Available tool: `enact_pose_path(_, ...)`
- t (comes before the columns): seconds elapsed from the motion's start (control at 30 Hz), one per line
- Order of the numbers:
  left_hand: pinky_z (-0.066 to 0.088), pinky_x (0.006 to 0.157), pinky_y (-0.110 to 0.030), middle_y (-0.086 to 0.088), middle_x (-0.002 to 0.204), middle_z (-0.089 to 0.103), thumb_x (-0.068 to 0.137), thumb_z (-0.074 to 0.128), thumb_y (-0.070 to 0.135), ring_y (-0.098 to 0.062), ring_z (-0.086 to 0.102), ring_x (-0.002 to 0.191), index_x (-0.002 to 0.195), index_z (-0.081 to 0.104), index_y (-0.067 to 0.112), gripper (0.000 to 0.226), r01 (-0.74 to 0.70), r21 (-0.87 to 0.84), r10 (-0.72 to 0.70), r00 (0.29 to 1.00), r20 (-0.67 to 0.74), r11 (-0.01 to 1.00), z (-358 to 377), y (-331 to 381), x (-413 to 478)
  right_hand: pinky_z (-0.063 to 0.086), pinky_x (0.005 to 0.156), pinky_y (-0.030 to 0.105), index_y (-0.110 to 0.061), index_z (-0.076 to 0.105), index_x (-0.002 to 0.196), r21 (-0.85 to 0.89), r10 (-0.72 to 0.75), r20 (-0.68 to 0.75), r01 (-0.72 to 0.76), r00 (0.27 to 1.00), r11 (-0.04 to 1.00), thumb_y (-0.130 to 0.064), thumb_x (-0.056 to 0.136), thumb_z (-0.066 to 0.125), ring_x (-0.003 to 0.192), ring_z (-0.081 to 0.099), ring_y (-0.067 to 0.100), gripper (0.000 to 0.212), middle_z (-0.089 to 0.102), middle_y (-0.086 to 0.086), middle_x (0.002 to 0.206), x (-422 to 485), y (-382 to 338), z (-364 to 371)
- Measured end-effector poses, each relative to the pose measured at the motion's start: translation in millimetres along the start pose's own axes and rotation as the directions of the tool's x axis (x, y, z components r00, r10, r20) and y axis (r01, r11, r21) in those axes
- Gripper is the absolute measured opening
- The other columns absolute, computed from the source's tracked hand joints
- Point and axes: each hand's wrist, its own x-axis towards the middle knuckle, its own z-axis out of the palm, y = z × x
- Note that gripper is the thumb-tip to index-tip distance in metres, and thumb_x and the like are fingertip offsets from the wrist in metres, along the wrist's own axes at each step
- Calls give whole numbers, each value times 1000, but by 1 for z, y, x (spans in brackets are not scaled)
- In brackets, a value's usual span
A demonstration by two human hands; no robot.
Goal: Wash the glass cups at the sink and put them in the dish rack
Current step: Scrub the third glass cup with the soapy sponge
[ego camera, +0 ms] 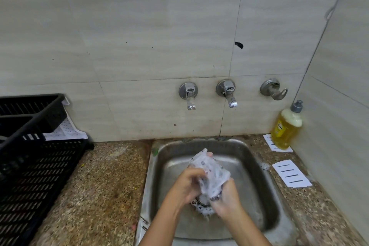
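Two forearms come in from the bottom edge, cut off there, and meet over the middle of the sink (259, 168). The left hand (186, 184) has its fingers curled round the side of the glass cup (212, 171). The right hand (226, 200) grips the lower end of the cup. The cup is tilted and held over the drain (202, 202). It is white with foam and blurred, so its rim is hard to make out, and I cannot tell where exactly the fingertips lie. Around the hands the basin has free room on every side.

Left of the sink is a speckled stone counter (103, 195), with a bare strip between the sink edge and the black dish rack (34, 175). The rack is cut off by the left edge. A white tray (66, 129) lies under its far end.

On the right counter lies a white slotted plate (291, 173). In the back right corner a yellow soap bottle (285, 128) stands on a second slotted plate (268, 142). Two taps (188, 95) and a hook-like fitting (273, 90) sit on the tiled wall (139, 26) behind.
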Motion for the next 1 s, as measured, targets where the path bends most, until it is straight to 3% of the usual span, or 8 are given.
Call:
enact_pose_path(0.13, 54, 77, -39, -23, 108, 60, 31, 71, 2, -35, 59, 97, 115, 54, -2, 85, 57, -262, -48, 998, 43, 963, 0, 2, -7, 48, 56, 27, 6, 66, 85, -743, -547, 179, 477, 818, 470, 3, 82, 53, 66, 61, 20, 14, 66, 4, 69, 16, -11, -28)
enact_pose_path(0.3, 58, 63, -33, -14, 92, 72, 70, 72, 22, -25, 70, 78, 105, 63, 3, 41, 112, -89, -126, 978, -166, 990, 14, -3, 0, 47, 54, 18, -3, 70, 68, -602, -507, 778, 669, 370, -435, -11, 71, 56, 58, 60, 9, 16, 67, 1, 63, 10, -8, -32)
enact_pose_path(0.37, 56, 58, -28, -7, 78, 74, 78, 63, 23, -16, 71, 68, 93, 64, 6, 23, 102, 36, -93, 977, -191, 994, 6, -9, -1, 47, 53, 17, -11, 69, 65, -657, -577, 712, 668, 399, -350, -19, 71, 53, 59, 58, 7, 19, 66, -2, 60, 4, -3, -31)
enact_pose_path(0.47, 57, 66, -28, -11, 89, 71, 52, 87, 40, -19, 69, 77, 106, 61, 1, 71, 5, 92, 8, 991, -136, 996, -13, -18, -3, 47, 53, 18, -18, 69, 77, -774, -636, 225, 532, 738, 344, -26, 70, 56, 58, 59, 3, 17, 70, 8, 71, -9, 10, -16)
enact_pose_path(0.6, 56, 76, -33, -13, 108, 68, 49, 87, 39, -23, 66, 93, 114, 56, 6, 79, 41, 231, -10, 991, -135, 972, -22, -10, -5, 56, 59, 28, 12, 63, 103, -205, -9, -155, -23, 988, 978, -7, 88, 53, 74, 67, 29, 26, 65, 31, 100, -4, 8, -9)
enact_pose_path(0.73, 53, 74, -33, -6, 93, 71, 62, 73, 45, -23, 66, 88, 97, 65, 13, 48, 234, 282, -129, 930, -344, 931, 4, -1, -4, 53, 59, 35, 12, 66, 89, -472, -148, -167, 53, 975, 880, -2, 89, 51, 64, 65, 26, 20, 68, 20, 73, 1, 4, -17)
enact_pose_path(0.9, 51, 54, -27, -14, 59, 66, 83, 60, 32, -26, 64, 51, 66, 66, 0, 37, 200, -152, -243, 899, -364, 968, 25, -15, -5, 42, 45, 20, -9, 61, 54, -923, -516, 364, 376, 775, -86, -9, 61, 50, 49, 54, 11, 13, 60, 1, 51, -2, 4, -28)
enact_pose_path(1.0, 52, 50, -27, -13, 60, 65, 72, 68, 17, -26, 65, 51, 63, 66, 2, 18, 118, -156, -162, 935, -314, 981, 19, -20, -3, 44, 46, 20, -16, 64, 57, -879, -494, 136, 335, 859, 340, -9, 69, 55, 52, 56, 5, 16, 64, -4, 53, -5, 11, -29)
